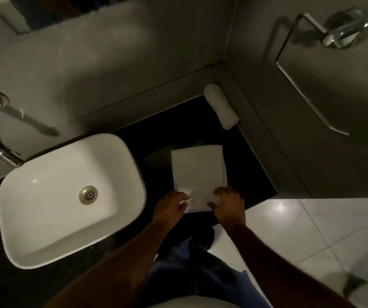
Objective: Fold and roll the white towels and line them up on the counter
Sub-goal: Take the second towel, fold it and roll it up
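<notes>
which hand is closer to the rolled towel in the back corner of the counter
Right. The right hand grips the folded towel's near right corner, below the rolled towel. The left hand holds the near left corner, further toward the sink.

Dim, murky indoor lighting, soft overall focus, glare patch on floor tiles (277, 207), wide-angle bending at edges, black counter (178, 127) nearly featureless

Folded towel (197, 172) right of basin (45, 218), rolled towel (220, 106) behind
</notes>
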